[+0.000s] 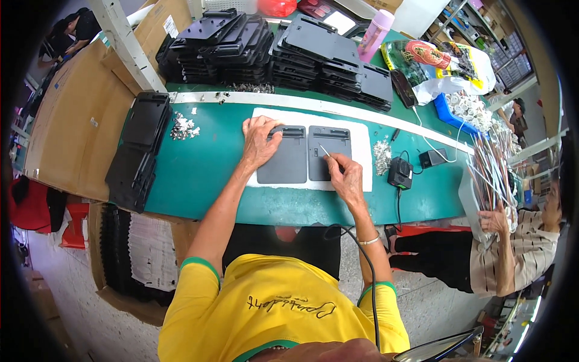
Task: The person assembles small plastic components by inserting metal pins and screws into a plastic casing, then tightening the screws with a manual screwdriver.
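Note:
Two dark grey plastic panels lie side by side on a white pad (367,157). My left hand (260,143) is bent over the upper left corner of the left panel (282,163), its thumb and fingers closed at that edge. In my right hand (345,177) is a thin pointed metal tool (324,149), pinched between thumb and fingers. Its tip points at the small slots in the upper part of the right panel (319,166). Whether the tip touches the panel I cannot tell.
Stacked black panels (226,51) and more panels (332,57) stand behind a white rail (313,104). Small metal bits (382,155) lie beside a black corded box (400,173). Black panels (140,145) stand left; at right, another person (512,247) holds a bin of thin rods (491,175).

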